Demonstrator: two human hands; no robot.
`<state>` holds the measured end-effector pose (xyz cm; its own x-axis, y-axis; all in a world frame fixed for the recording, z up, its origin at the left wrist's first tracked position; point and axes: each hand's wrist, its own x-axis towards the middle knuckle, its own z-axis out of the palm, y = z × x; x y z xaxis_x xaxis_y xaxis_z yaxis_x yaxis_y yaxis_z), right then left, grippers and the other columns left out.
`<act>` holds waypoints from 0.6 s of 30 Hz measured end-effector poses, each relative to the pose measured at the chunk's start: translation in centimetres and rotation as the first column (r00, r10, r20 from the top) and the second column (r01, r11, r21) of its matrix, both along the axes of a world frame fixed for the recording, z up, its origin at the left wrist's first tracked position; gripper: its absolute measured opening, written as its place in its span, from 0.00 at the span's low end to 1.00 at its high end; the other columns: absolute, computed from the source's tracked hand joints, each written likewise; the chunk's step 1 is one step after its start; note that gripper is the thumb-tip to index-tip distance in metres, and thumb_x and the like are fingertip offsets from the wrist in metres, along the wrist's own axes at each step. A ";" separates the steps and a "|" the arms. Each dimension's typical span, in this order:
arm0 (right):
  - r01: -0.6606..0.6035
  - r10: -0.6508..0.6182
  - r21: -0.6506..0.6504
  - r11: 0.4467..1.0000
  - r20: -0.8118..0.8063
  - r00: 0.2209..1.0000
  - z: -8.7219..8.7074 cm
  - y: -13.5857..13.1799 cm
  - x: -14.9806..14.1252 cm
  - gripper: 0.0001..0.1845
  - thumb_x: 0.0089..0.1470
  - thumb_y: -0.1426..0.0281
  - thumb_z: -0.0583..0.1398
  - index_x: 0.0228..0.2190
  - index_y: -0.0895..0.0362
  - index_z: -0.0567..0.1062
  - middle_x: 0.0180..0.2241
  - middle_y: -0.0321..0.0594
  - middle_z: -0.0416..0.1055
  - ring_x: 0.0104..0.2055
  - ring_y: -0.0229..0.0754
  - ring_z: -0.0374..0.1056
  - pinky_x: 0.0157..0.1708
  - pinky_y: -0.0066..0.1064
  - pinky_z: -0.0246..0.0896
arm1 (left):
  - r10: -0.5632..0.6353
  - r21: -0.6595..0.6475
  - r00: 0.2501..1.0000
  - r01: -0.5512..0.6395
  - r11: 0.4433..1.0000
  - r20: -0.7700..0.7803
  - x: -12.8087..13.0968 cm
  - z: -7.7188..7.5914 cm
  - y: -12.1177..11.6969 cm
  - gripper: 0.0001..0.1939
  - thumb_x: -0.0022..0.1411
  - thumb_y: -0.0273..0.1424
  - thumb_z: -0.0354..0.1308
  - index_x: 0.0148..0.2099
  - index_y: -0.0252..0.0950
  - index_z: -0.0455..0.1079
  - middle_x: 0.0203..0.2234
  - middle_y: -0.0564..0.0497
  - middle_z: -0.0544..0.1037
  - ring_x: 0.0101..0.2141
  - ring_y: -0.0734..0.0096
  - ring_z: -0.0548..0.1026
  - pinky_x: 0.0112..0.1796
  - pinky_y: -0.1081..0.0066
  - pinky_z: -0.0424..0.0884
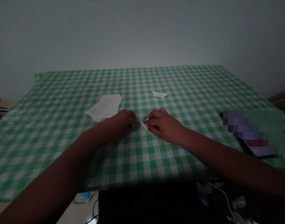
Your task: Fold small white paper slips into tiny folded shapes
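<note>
A small folded piece of white paper (145, 127) lies between my two hands, low over the middle of the checkered tablecloth. My right hand (167, 126) grips it from the right, with thumb and index finger on either side of it. From the left, my left hand (123, 123) reaches it with its fingertips, the other fingers curled in. My fingers cover part of the paper, so its full shape is hidden. Just beyond my left hand lies a loose stack of printed paper sheets (105, 107). Farther back, a folded paper boat shape (159, 94) rests on the cloth.
A green-and-white checkered tablecloth (133, 155) covers the table, which meets a plain wall (133, 34) at the back. On the right lies a dark-edged flat device (249, 137), its screen blurred by pixels. Below the front edge, a pale cable (226, 196) hangs among clutter.
</note>
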<state>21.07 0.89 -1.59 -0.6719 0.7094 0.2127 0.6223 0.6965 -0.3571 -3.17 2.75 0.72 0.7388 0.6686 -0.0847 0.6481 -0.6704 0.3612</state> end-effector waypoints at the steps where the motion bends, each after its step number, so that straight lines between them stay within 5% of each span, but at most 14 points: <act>1: -0.001 0.001 0.001 1.000 0.000 1.000 0.0 0.0 0.0 0.15 0.63 0.67 0.56 0.47 0.56 0.78 0.41 0.45 0.70 0.44 0.45 0.63 0.47 0.39 0.56 | -0.003 -0.001 1.000 0.003 1.000 -0.004 0.0 0.0 0.0 0.21 0.59 0.20 0.54 0.51 0.45 0.75 0.46 0.48 0.72 0.47 0.64 0.70 0.50 0.62 0.68; 12: 0.010 -0.009 -0.018 1.000 0.039 0.999 0.2 0.0 -0.1 0.16 0.64 0.66 0.56 0.48 0.54 0.78 0.42 0.44 0.70 0.44 0.46 0.62 0.46 0.39 0.56 | -0.013 -0.016 1.000 0.012 1.000 -0.029 0.2 0.6 -0.1 0.21 0.60 0.20 0.53 0.52 0.43 0.75 0.47 0.47 0.72 0.47 0.64 0.70 0.50 0.63 0.66; 18: 0.016 -0.015 -0.017 1.000 0.038 0.999 0.2 0.1 -0.1 0.15 0.63 0.66 0.57 0.48 0.53 0.79 0.43 0.44 0.70 0.44 0.45 0.63 0.46 0.39 0.56 | 0.103 -0.119 0.981 -0.084 0.989 0.165 0.7 0.0 0.3 0.13 0.62 0.27 0.53 0.45 0.38 0.76 0.41 0.49 0.74 0.40 0.70 0.74 0.44 0.69 0.69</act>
<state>20.95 1.00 -1.39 -0.6684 0.7230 0.1750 0.6463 0.6809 -0.3446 -2.45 3.03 0.73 0.6834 0.7289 -0.0406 0.6284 -0.5591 0.5408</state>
